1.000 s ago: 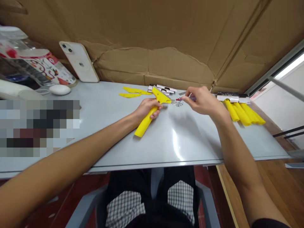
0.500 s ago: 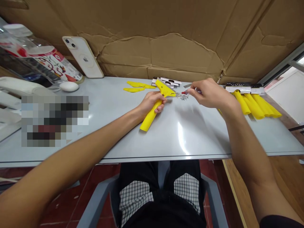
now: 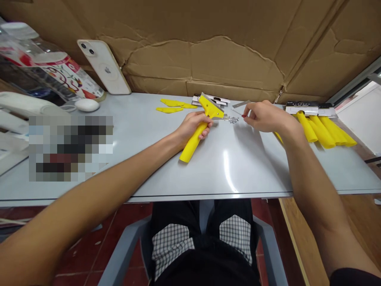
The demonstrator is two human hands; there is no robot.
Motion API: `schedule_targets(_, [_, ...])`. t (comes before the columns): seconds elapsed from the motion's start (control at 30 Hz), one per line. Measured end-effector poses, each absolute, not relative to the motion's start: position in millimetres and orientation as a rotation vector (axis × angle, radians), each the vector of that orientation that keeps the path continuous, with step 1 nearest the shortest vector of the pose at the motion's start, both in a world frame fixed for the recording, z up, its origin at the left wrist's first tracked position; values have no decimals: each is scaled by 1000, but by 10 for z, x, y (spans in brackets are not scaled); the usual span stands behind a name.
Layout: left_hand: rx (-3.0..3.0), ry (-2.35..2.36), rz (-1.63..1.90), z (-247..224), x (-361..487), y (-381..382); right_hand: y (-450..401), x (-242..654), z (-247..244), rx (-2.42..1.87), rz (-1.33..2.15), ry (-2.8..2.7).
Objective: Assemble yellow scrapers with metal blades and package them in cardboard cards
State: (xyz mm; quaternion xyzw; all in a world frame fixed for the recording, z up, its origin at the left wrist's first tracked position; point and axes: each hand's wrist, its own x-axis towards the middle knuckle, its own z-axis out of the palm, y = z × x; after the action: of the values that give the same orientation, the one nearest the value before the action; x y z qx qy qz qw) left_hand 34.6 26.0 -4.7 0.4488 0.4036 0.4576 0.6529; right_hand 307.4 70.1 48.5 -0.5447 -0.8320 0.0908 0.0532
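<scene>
My left hand (image 3: 196, 124) is wrapped around the handle of a yellow scraper (image 3: 190, 147), whose wide head tilts up and away, with a metal blade along its far edge. In my right hand (image 3: 263, 116) is a screwdriver (image 3: 244, 116) with a red collar; its thin shaft points left, apart from the scraper, and my fingers hide most of its handle. A small pile of screws (image 3: 233, 119) lies on the table between my hands. Loose yellow plastic plates (image 3: 169, 110) rest left of the scraper head. Metal blades (image 3: 241, 104) lie behind the screws.
Several yellow scrapers (image 3: 324, 127) lie in a row at the right. Blade packets (image 3: 196, 100) are by the cardboard wall (image 3: 232, 59). A phone (image 3: 104, 67), a bottle (image 3: 71, 77) and a white mouse (image 3: 87, 105) stand at the left of the table (image 3: 184, 182).
My right hand has drawn the screwdriver away from the scraper head, slightly rightward. The scraper, still in my left hand, has turned a little, showing more of its blade edge.
</scene>
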Motion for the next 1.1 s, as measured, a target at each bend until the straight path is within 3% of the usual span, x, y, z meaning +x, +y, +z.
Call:
schedule_targets(0.17, [1023,917,1033,-34,348,246,876,3185,352,-1985,101,-2418])
schedule_targets(0.43, [1015,900,1038,-30,358,242,1004,3242,252,-2085,29,-2365])
schedule_targets(0.83, [897,798,1004,-73,314,294,875,3146,318,-1897,-28,-2264])
schedule_targets(1.1, [909,731,1129,-166,330,296,482,2679,477,-1303,732,-2211])
